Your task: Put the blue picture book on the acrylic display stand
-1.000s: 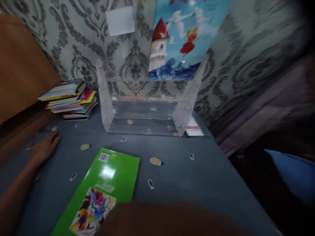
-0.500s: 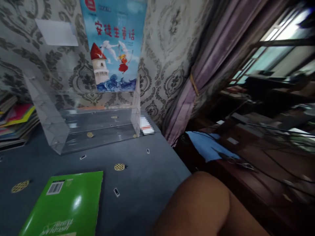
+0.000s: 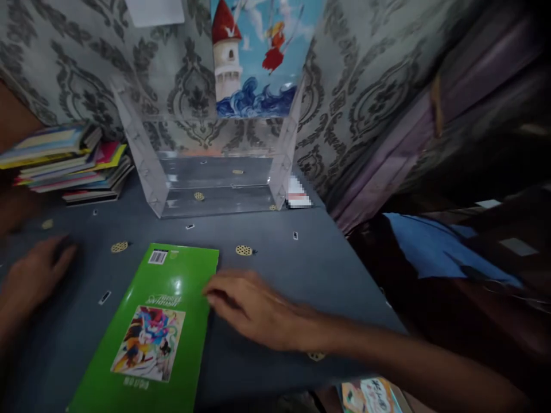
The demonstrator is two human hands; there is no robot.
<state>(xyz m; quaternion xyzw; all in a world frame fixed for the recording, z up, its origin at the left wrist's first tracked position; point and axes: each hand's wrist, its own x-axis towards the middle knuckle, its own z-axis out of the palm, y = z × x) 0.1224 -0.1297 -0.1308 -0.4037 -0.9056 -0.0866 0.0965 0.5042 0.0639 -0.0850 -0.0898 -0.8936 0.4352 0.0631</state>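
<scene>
Green glossy paperback book (image 3: 150,327) lies flat on the dark blue surface (image 3: 301,275), where the right hand (image 3: 253,307) has now come in, fingers loosely apart at its right edge, while the left hand (image 3: 34,275) rests open, well apart.

Book (image 3: 150,327) lies flat on the table (image 3: 301,269), near and left of centre; right hand (image 3: 253,307) rests on the table at the book's right edge, fingertips touching it, left hand (image 3: 32,275) flat on the table well apart at far left. Clear rack (image 3: 210,166) stands at the far side against the wall (image 3: 365,86), with a picture book (image 3: 258,57) upright in it and a stack of books (image 3: 64,163) just to its left. Right of the table, a cloth (image 3: 434,249) lies on lower furniture.
</scene>
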